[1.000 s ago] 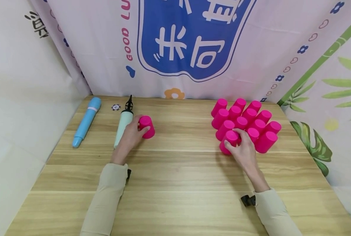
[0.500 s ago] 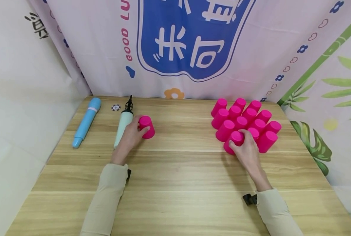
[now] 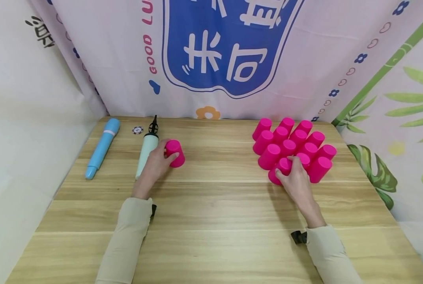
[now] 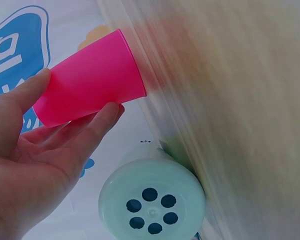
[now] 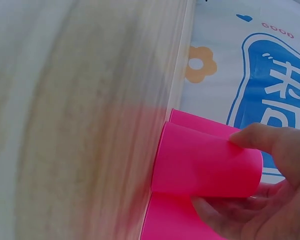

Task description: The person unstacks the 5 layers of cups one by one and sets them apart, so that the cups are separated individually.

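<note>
My left hand (image 3: 156, 162) pinches an upside-down pink cup (image 3: 175, 154) between thumb and fingers, at the left of the table. In the left wrist view this cup (image 4: 92, 82) has its rim close to the tabletop; I cannot tell whether it touches. Over on the right, my right hand (image 3: 298, 182) grips another upturned pink cup (image 3: 283, 167) at the front of a cluster of several matching cups (image 3: 287, 147). The right wrist view shows the held cup (image 5: 205, 162) between thumb and fingers, with neighbouring cups close on both sides.
Just left of my left hand lies a mint-green hand pump (image 3: 147, 152) with a black nozzle. Farther left is a light blue tube-shaped pump (image 3: 103, 149). A small poker chip (image 3: 137, 130) lies near the back edge. A printed curtain (image 3: 119, 71) hangs behind the wooden table (image 3: 211, 221).
My right hand has shifted its cup slightly right, closer against the cluster, and then stayed there. The left hand and its cup have stayed in place. The head view has turned slightly.
</note>
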`<state>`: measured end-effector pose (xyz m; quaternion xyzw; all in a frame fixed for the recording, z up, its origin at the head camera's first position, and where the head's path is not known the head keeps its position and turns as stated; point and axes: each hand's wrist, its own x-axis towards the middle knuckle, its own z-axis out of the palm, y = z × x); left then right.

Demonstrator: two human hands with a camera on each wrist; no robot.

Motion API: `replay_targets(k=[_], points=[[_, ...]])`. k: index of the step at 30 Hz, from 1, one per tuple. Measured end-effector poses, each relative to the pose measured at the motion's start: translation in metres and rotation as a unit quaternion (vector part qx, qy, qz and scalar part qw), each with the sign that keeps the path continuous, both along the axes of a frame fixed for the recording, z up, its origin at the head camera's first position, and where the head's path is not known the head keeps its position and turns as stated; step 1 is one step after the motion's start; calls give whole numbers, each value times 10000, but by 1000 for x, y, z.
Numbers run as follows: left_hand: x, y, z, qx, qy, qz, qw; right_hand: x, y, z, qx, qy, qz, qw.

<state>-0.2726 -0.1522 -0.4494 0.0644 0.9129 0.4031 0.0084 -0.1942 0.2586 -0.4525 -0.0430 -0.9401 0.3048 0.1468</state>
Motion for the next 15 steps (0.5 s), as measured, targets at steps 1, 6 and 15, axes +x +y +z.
replay_targets(k=[1,6,15], points=[[0,0,0,6,4,21,10000,0,0,0,1,15,23,10000],[5,10,7,247,211,-11,9995,0,1,0,28,68,142,9999],[16,82,26,402,503,-946,9934,-2,8,5,-12,60,257,9997]])
